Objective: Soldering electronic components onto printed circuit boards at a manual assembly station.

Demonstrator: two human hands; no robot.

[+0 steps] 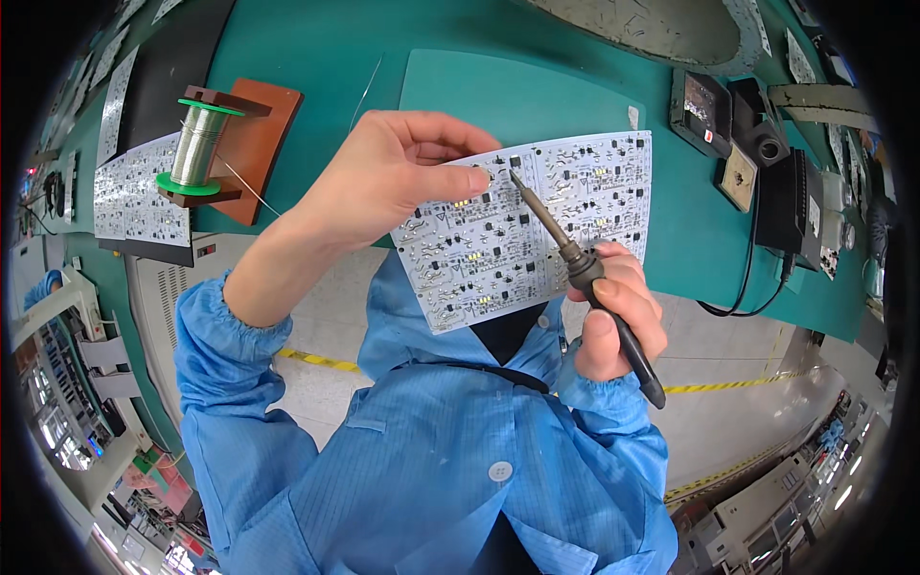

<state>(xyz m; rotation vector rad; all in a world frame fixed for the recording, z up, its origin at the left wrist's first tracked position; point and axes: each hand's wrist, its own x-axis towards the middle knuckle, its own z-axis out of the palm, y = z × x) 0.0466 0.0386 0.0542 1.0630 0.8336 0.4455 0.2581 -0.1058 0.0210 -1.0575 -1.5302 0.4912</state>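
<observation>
A white circuit board (489, 254) covered with small black parts is tilted up over the near edge of the bench. My left hand (402, 172) grips its far edge, thumb on the face and the other fingers partly hidden behind it. In my right hand (623, 311) is a soldering iron (567, 247) with a dark handle, held like a pen. Its tip lies at a black part near the board's far edge, just right of my left thumb. Whether the tip touches the board I cannot tell.
A solder wire spool (196, 144) stands on a brown stand (264, 144) at left, beside more circuit boards (144, 192). At right sit a black soldering station (791, 206) with a cable and a small tray with a sponge (737, 177). A green mat (517, 96) lies behind the board.
</observation>
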